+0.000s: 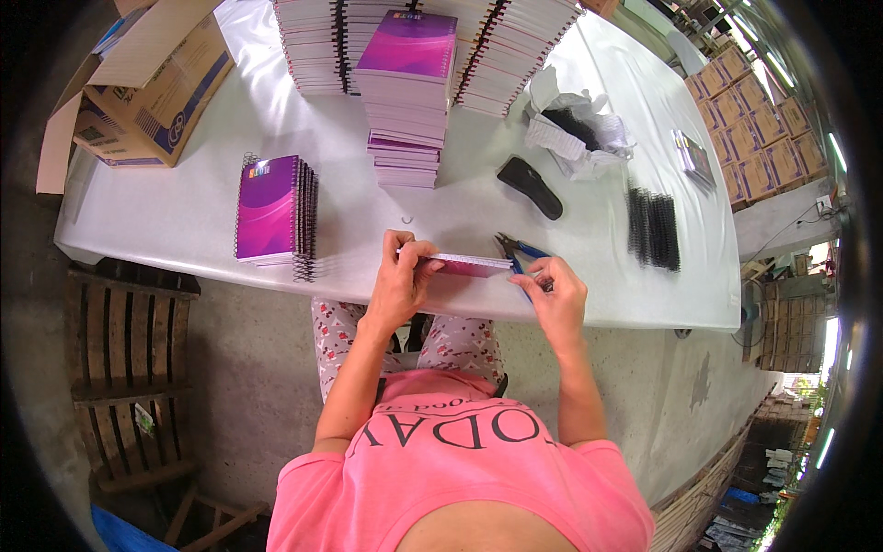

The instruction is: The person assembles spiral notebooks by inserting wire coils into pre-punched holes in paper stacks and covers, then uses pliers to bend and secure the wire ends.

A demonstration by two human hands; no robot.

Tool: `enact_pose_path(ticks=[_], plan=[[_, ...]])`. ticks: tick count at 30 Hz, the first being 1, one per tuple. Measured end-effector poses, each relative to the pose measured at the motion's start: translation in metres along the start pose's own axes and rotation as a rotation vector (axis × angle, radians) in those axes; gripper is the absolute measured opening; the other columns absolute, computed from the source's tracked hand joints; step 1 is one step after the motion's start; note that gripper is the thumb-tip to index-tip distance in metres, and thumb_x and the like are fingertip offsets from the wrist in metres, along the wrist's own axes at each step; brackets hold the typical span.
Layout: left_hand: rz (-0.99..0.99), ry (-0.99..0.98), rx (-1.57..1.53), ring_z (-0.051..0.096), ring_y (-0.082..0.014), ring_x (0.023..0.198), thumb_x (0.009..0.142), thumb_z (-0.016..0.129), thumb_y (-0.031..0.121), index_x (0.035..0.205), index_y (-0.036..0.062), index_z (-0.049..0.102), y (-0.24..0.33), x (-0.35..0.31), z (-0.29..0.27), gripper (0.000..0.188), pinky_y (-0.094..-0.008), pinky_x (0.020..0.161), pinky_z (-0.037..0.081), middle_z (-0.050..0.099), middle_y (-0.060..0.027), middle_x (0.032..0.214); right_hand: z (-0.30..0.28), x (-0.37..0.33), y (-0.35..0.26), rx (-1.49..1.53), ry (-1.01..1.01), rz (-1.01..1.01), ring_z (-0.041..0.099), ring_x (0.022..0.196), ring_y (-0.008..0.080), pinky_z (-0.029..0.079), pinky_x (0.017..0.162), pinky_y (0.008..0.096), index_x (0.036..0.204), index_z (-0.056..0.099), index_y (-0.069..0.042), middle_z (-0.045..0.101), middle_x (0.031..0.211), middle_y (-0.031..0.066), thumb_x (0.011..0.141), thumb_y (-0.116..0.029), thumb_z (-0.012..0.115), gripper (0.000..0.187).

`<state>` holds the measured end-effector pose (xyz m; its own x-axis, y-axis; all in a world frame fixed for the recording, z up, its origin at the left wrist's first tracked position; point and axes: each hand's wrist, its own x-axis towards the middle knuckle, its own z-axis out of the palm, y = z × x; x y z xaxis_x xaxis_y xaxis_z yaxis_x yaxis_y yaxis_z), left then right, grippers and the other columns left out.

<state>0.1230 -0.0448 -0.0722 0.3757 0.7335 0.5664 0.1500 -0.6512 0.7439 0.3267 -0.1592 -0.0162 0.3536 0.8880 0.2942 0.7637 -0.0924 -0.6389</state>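
Table (166, 210): white-covered, spans the work area. Carton (170, 101): at the far left, flaps raised. Tall stack (405, 115): purple-covered books, at the far middle. Short stack (267, 204): coil-bound purple books, to the left. Coils (655, 230): black, bunched at the right. Left hand (403, 281): thumb and fingers pinched on the left end of the notebook (469, 267). Right hand (557, 293): fingers curled, tips at the notebook's right end; exact hold cannot be determined. Notebook: edge-on between the hands, near the table's front edge. Pliers (531, 249): blue-handled, just beyond the right hand.
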Motion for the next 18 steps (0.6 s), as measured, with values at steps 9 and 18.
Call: enact_pose_path(ticks=[9,18], plan=[[-0.002,0.006,-0.001,0.047,-0.0282,0.084,0.077,0.070,0.005,0.107,0.0077,0.056,0.009,0.002,-0.001,0.033,-0.0358,0.069,0.045,0.044,-0.0136,0.093,0.004,-0.021,-0.036,0.795,-0.371,0.374,0.065,0.073,0.0131,0.051,0.062,0.0240,0.145,0.018,-0.005,0.030,0.143,0.0208,0.088,-0.013,0.063,0.074],[-0.070,0.010,0.022,0.048,-0.0263,0.085,0.076,0.073,0.011,0.104,0.0075,0.059,0.009,0.001,0.000,0.031,-0.0360,0.071,0.045,0.048,-0.0105,0.088,0.034,-0.029,-0.038,0.646,-0.199,0.331,0.066,0.074,0.0158,0.048,0.063,0.0239,0.140,0.030,-0.001,0.045,0.133,0.0163,0.093,-0.007,0.053,0.052]])
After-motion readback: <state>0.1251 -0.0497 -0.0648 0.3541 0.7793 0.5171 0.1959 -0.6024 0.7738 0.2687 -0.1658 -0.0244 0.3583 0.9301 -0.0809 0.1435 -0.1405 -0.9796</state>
